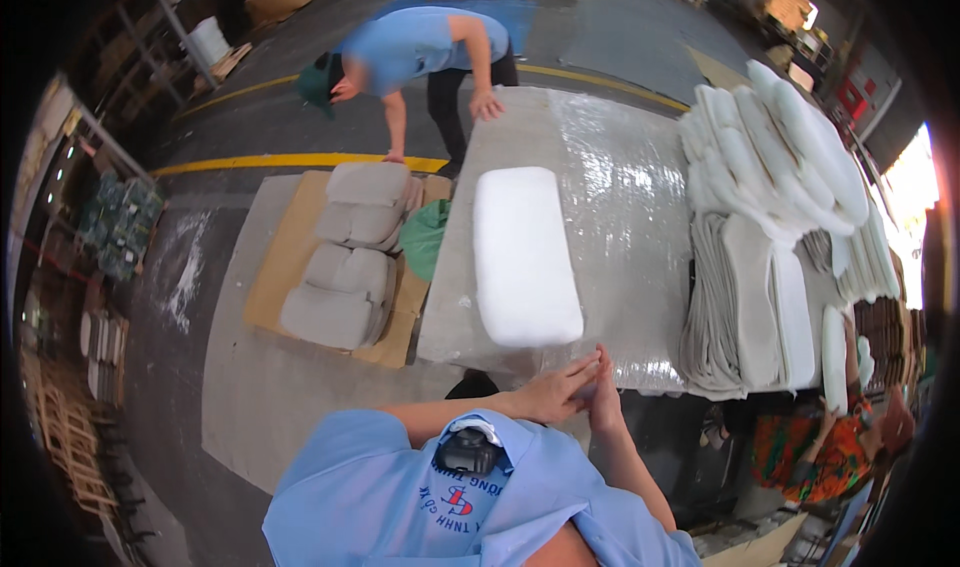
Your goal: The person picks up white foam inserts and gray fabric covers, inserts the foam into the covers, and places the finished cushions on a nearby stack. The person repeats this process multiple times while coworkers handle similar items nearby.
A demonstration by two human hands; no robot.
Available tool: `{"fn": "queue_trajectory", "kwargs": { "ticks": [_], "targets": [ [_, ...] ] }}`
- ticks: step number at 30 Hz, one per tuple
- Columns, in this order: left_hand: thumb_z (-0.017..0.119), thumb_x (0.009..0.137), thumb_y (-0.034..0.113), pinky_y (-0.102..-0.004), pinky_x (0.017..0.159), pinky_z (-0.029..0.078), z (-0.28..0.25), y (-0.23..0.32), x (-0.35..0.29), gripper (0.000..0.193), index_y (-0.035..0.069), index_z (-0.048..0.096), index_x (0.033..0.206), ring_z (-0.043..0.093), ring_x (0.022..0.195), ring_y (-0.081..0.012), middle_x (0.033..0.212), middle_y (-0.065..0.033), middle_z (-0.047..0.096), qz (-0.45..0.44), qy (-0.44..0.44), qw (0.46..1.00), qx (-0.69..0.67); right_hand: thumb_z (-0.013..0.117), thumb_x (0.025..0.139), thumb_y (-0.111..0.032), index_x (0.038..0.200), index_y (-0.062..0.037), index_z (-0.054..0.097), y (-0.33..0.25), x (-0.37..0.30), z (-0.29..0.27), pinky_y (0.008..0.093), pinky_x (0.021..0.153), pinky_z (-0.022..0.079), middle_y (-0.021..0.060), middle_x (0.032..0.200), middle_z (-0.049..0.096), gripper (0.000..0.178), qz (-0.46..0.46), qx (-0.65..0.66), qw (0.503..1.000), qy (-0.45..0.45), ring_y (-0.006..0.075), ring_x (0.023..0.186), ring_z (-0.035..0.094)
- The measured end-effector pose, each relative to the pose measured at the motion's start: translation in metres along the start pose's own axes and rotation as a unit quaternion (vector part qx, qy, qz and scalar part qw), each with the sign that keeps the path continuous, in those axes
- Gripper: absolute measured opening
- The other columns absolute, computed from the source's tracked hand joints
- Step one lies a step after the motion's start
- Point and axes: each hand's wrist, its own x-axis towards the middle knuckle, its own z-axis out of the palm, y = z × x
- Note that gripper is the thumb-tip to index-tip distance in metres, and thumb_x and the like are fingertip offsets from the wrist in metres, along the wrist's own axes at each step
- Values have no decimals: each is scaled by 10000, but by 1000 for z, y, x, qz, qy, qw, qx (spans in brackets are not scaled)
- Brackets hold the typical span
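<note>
My left hand point(553, 391) and my right hand point(603, 399) meet at the near edge of a table covered in clear plastic film point(625, 257). The fingers of both are stretched out, and the left fingertips touch the right hand; I see nothing held between them. Just beyond them, a white rectangular pad point(525, 257) with rounded corners lies flat on the table, apart from both hands. My right hand is seen edge-on, so its palm is hidden.
Grey folded pads point(340, 292) sit in stacks on cardboard point(268, 282) at the left, beside a green cloth point(427, 237). Opposite, a co-worker point(425, 52) bends over, one hand on the table corner. White pads point(765, 152) and grey covers point(712, 307) pile up on the right.
</note>
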Motion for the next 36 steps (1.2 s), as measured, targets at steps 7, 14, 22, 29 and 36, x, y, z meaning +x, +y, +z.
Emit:
{"fn": "queue_trajectory", "kwargs": {
  "ticks": [7,14,22,29,36],
  "targets": [
    [578,918,-7,-387,970,539,-77,-60,-27,498,61,586,1411,655,1166,-323,1373,-154,627,-47,177,983,-6,349,1023,-707,1664,-192,76,-65,63,90,402,927,540,159,1576,376,866,161,72,966,-187,316,1199,597],
    [532,913,-9,-366,985,499,-168,-185,-66,439,32,576,1347,651,1134,-238,1232,-145,675,-276,395,855,-193,665,966,-364,1560,-130,404,-74,218,151,588,1153,337,274,1582,354,690,-223,-511,830,-18,494,1444,349],
    [536,909,9,-384,942,513,-300,-306,-45,395,23,599,1299,673,1064,-298,1193,-174,686,-321,374,870,-17,462,1026,-468,1618,-209,323,-36,291,164,658,1221,50,158,1713,141,661,-113,-695,710,2,424,1576,73],
    [567,895,44,-458,937,534,-333,-435,53,398,76,647,1284,664,1098,-408,1212,-234,681,-367,42,918,144,464,997,-544,1612,-230,351,-25,296,153,622,1224,-35,162,1709,160,700,-124,-695,708,1,416,1580,34],
    [608,857,78,-462,858,575,-304,-526,89,278,73,749,1096,709,1014,-394,1071,-199,736,-252,-128,931,231,437,1005,-562,1599,-204,370,-19,294,145,610,1227,-61,178,1703,157,696,-132,-690,712,-11,425,1578,31]
  ]
}}
